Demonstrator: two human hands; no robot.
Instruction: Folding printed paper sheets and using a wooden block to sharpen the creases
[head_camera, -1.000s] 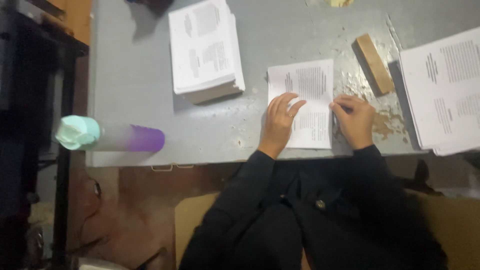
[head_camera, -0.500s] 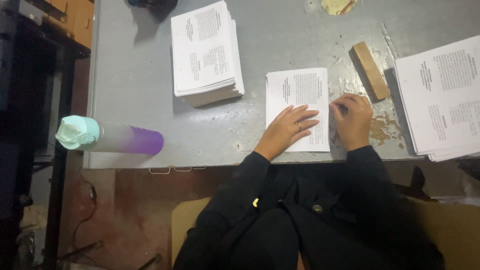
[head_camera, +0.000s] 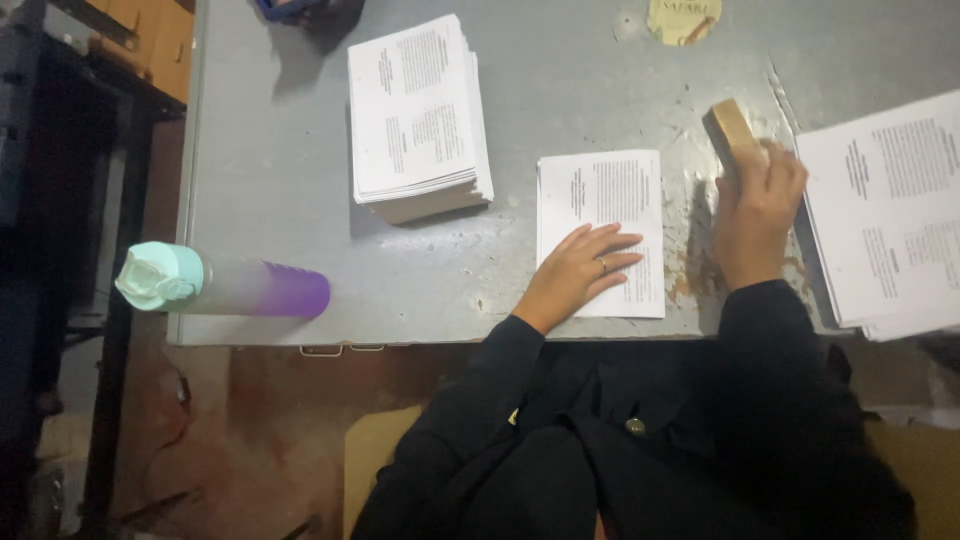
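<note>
Lying on its side at the table's left edge, a mint-capped purple bottle sits well apart from us. Next comes a thick stack of printed sheets. Our left hand presses flat, fingers spread, on a folded printed sheet whose long axis runs away from us. Just right, our right hand closes on a wooden block, beside more printed pages.

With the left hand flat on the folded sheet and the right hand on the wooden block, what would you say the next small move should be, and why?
Probably bring the wooden block over onto the folded sheet. The right hand grips the block beside the sheet, and the left hand pins the sheet flat on the grey table, so the paper looks ready to be pressed.
</note>
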